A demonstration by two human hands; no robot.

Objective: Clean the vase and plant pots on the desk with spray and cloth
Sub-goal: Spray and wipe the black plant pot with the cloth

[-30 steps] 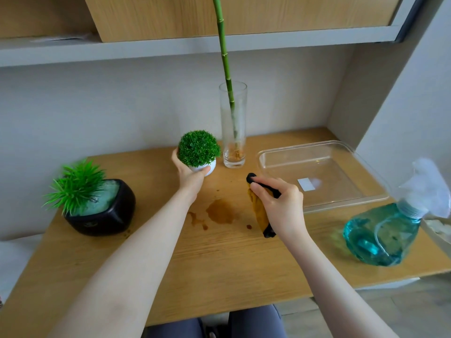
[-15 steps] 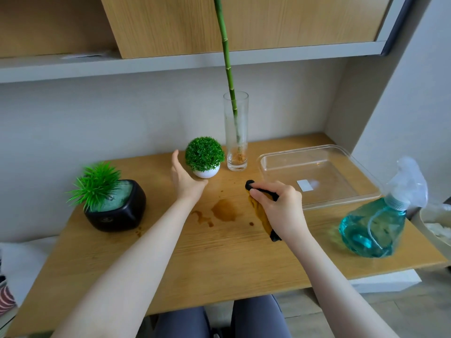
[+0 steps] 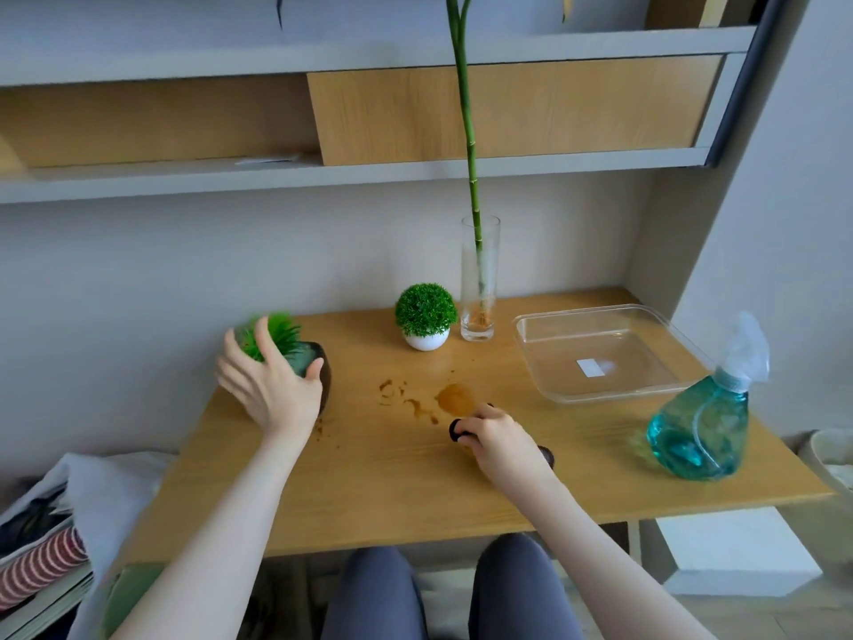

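Observation:
A black pot [image 3: 324, 378] with spiky green leaves stands at the desk's left. My left hand [image 3: 272, 385] is spread over its near side, thumb against the pot wall. Further back stand a small white pot [image 3: 427, 342] with a round green plant and a tall glass vase [image 3: 480, 288] holding a bamboo stem. My right hand [image 3: 503, 445] grips a dark-edged cloth [image 3: 457, 429] against the wooden desk [image 3: 369, 478], just in front of brown spill stains [image 3: 454, 395]. The teal spray bottle [image 3: 701, 431] stands at the right front.
A clear plastic tray [image 3: 600, 395] lies at the back right, between the vase and the spray bottle. Shelves hang over the desk's back. A wall closes the right side. Folded cloths [image 3: 41, 556] lie lower left, and a pale bin [image 3: 831, 464] stands lower right.
My left hand let go of the small white pot, which now stands beside the vase, and moved left to the black pot. My right hand with the cloth slid slightly nearer.

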